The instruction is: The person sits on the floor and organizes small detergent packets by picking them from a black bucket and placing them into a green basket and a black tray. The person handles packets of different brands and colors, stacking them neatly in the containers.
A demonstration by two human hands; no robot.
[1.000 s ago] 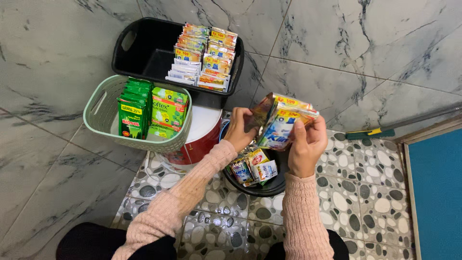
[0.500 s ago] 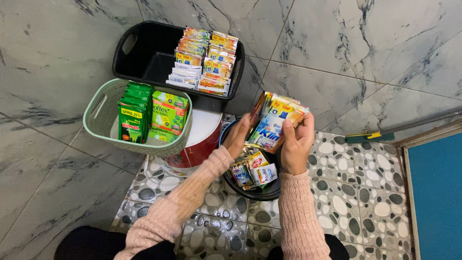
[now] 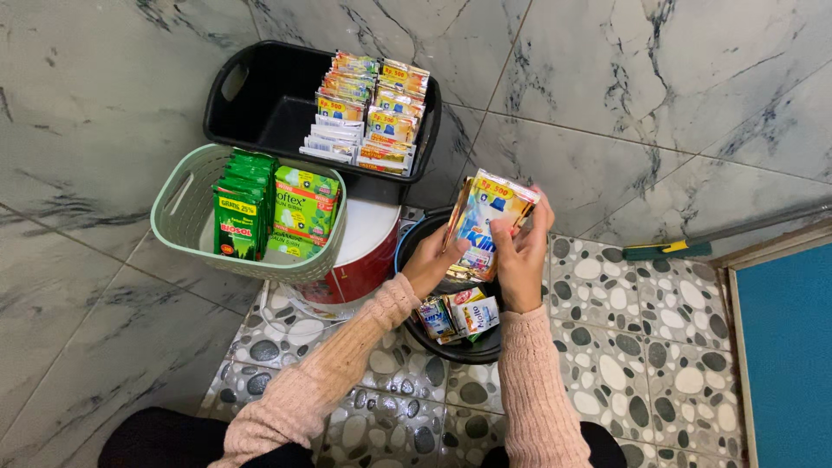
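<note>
Sachet stack [image 3: 485,227], both hands' fingers [image 3: 507,236] clamped.

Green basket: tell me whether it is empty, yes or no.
No. The green basket holds a row of dark green sachets and light green packets standing upright side by side.

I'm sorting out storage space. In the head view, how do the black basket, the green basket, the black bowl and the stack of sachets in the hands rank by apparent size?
1. Black basket and green basket: look about alike, too close to rank.
2. Black bowl, partly hidden by the hands.
3. Stack of sachets, held in the left hand and right hand; it sits nearer the camera.
</note>
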